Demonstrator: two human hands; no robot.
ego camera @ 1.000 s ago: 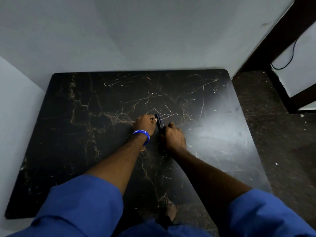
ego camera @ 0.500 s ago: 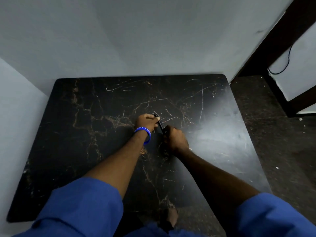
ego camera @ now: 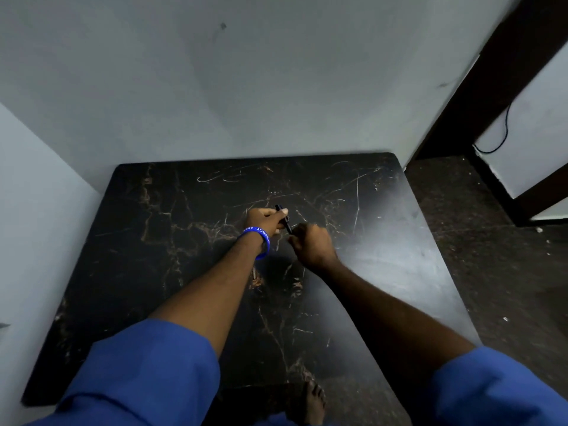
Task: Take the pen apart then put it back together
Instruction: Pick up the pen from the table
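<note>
A slim black pen (ego camera: pixel 284 219) is held over the middle of the dark marble-patterned table (ego camera: pixel 153 241), slanting from upper left to lower right. My left hand (ego camera: pixel 266 221), with a blue wristband, grips the pen's upper part. My right hand (ego camera: pixel 312 242) is closed in a fist just right of and below it, its fingertips at the pen's lower end. The lower end is hidden by the fingers, so whether a separate part sits in that hand is unclear.
The table stands in a corner, with a pale wall (ego camera: pixel 246 87) behind and on the left. To the right is a dark speckled floor (ego camera: pixel 491 256) and a dark wooden frame (ego camera: pixel 479 87) with a black cable (ego camera: pixel 504 127). A bare foot (ego camera: pixel 310 401) shows under the front edge.
The camera has tilted up, so the table sits lower in view. Both hands stay together on the pen, and the right hand has shifted slightly right along it.
</note>
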